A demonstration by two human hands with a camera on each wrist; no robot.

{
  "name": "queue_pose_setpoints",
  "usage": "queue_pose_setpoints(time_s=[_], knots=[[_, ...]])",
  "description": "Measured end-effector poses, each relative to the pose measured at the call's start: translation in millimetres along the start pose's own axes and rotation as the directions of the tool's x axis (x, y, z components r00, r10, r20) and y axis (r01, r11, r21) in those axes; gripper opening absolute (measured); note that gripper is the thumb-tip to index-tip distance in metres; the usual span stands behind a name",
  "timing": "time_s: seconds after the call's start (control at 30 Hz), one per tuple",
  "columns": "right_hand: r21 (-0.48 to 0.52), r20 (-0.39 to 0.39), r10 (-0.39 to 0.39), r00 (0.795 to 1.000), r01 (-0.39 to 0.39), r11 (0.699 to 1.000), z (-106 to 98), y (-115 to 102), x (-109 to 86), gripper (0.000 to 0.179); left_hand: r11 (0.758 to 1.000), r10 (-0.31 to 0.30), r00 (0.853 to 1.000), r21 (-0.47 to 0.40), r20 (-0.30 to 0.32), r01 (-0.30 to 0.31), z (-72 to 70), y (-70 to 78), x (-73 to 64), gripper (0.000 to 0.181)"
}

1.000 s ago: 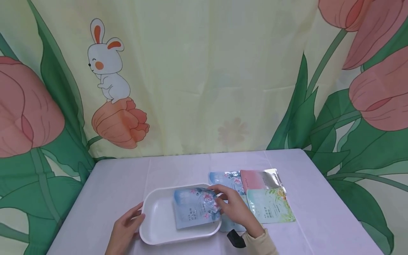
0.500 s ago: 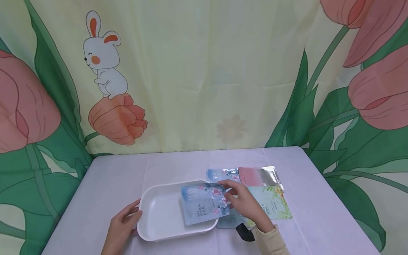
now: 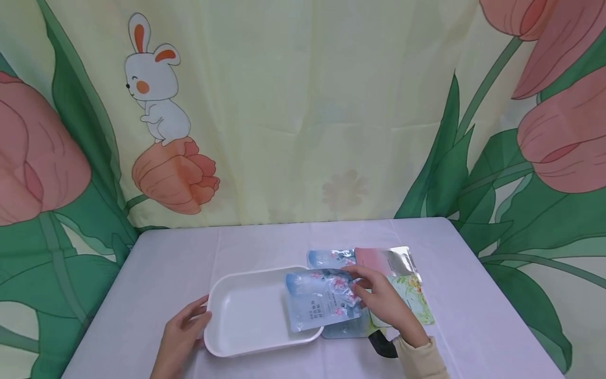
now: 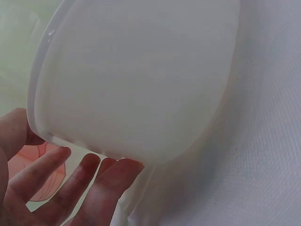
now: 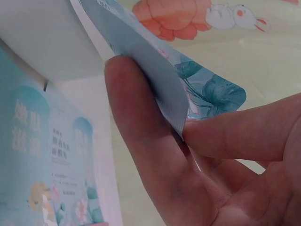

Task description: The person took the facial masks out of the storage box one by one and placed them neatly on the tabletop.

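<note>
A blue floral sheet mask packet [image 3: 322, 302] hangs over the right end of a white tray [image 3: 251, 316], tilted, with its left part above the inside. My right hand [image 3: 379, 295] pinches its right edge; in the right wrist view the packet [image 5: 164, 80] bends between the thumb and a finger. My left hand [image 3: 182, 331] holds the left end of the tray, and in the left wrist view its fingertips [image 4: 127, 167] rest on the outer wall of the tray [image 4: 136, 80]. That view shows only part of the tray.
Right of the tray lie more packets: a blue floral one [image 3: 326, 257], a pink and silver one [image 3: 388, 261], a green floral one [image 3: 416, 302] and a pale blue one [image 3: 343, 329], partly covered. A white cloth [image 3: 175, 268] covers the table; a printed curtain [image 3: 293, 131] hangs behind it.
My right hand has carried the packet rightward, from above the middle of the tray to its right end. My left hand keeps its place on the tray.
</note>
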State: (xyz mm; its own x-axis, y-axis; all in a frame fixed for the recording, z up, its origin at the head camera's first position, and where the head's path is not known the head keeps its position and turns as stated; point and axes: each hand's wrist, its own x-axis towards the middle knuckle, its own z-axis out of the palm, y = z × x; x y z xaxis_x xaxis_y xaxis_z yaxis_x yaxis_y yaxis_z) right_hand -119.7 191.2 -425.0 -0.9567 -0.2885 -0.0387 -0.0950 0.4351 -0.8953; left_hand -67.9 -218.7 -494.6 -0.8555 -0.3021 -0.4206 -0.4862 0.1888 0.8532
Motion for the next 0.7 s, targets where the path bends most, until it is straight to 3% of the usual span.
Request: queue_pose_setpoints(time_s=[0.33, 0.7], knots=[[-0.004, -0.003, -0.042, 0.999, 0.042, 0.999, -24, 0, -9.3, 0.042, 1.0, -0.003, 1.0, 0.007, -0.003, 0.003, 1.4, -0.3, -0.2, 0.068], [-0.043, -0.026, 0.051, 0.998, -0.052, 0.998, -46, 2, -24.0, 0.043, 1.0, -0.004, 1.0, 0.004, 0.007, 0.004, 0.5, -1.4, -0.4, 0.071]])
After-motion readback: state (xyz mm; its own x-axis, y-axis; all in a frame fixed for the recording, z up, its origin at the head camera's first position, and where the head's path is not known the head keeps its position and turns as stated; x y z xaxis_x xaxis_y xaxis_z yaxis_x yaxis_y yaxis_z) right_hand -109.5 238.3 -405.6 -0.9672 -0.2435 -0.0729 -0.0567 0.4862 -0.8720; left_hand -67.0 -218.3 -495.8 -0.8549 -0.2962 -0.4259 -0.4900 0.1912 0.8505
